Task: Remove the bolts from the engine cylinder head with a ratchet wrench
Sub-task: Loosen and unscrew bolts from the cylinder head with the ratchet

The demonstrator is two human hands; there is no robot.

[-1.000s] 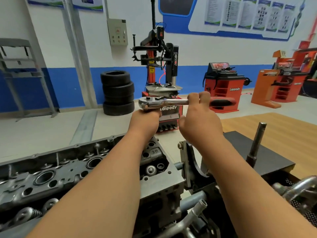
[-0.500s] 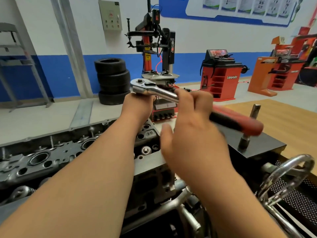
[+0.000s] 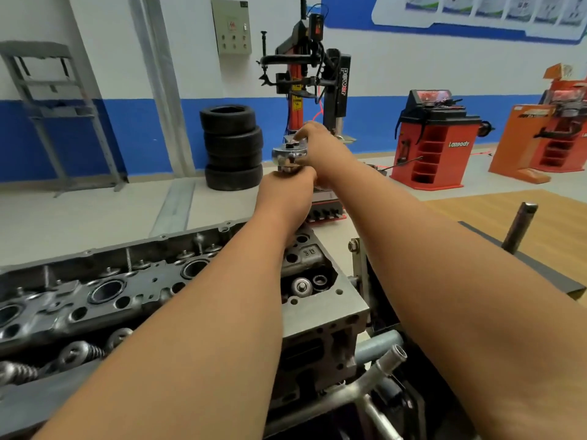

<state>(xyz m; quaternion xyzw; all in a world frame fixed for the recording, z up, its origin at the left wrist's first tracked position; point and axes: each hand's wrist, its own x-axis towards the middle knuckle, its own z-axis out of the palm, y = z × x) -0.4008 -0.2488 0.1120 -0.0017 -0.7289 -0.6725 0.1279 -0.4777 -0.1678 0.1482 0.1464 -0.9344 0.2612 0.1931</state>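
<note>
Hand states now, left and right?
Left hand: grips the ratchet wrench just under its head.
Right hand: holds the wrench head from the side.

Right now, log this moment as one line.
left hand: grips just under ratchet wrench head | right hand: holds wrench beside its head | wrench: raised over cylinder head far end | bolt engagement: not visible

Hands [image 3: 320,150] 2; ratchet wrench [image 3: 287,154] 1; cylinder head [image 3: 143,281] 1; tyres [image 3: 233,139] 4.
</note>
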